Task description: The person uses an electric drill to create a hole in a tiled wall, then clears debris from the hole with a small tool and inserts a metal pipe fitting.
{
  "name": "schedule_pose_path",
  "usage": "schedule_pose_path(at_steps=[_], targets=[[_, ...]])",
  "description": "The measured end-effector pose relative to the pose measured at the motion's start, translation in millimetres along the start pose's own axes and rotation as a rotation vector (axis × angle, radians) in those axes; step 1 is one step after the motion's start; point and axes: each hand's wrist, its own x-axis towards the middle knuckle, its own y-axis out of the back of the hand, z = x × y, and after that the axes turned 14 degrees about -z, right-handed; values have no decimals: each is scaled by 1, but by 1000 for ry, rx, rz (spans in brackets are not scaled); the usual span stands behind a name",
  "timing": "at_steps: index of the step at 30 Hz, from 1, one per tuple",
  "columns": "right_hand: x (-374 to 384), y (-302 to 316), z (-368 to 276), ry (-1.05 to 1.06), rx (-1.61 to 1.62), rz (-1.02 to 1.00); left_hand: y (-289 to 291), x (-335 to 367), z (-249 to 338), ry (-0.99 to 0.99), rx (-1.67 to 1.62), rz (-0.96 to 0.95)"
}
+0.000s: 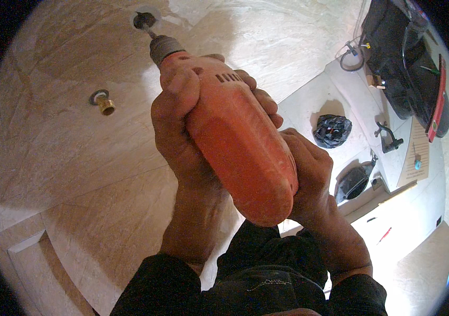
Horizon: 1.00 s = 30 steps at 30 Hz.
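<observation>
Both hands grip an orange power drill [237, 139]. Left hand [180, 124] wraps the front of the body, fingers curled over the top near the vent slots, thumb side toward the chuck. Right hand [308, 171] closes round the rear/grip end, fingers tucked under & mostly hidden by the drill housing. Dark sleeves on both forearms, coming in from the lower edge.

Drill points up & left in the pic. Grey chuck [162, 47] sits just ahead of the left hand, w/ a thin bit [148, 30] running into a round hole [144, 20] in the beige marble-look tile wall [66, 152]. Bit tip is inside the hole; how deep, can't tell.

Left of the drill, well apart from it, a brass pipe fitting [104, 105] sticks out of the wall thru its own round opening.

On the right, a pale tiled floor [361, 100] w/ loose stuff: crumpled black plastic bag [332, 130], a dark tool bag [398, 58] w/ a red-edged part near the rim, a small black bracket-like piece [389, 138], another dark tool [353, 181] lower down, and a red pencil or marker [384, 235] near the bottom right.
</observation>
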Motion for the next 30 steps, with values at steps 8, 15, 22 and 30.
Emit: schedule_pose_path(at_steps=[8,15,22,30], targets=[[0,-2,-5,-41,29,0,-6,0,3,43,142,45],[-1,-8,-5,-28,22,35,-2,-4,3,-33,-39,-1],[2,-7,-8,-53,6,-12,1,3,5,-6,98,35],[0,-15,1,-1,36,81,-8,0,5,25,278,78]])
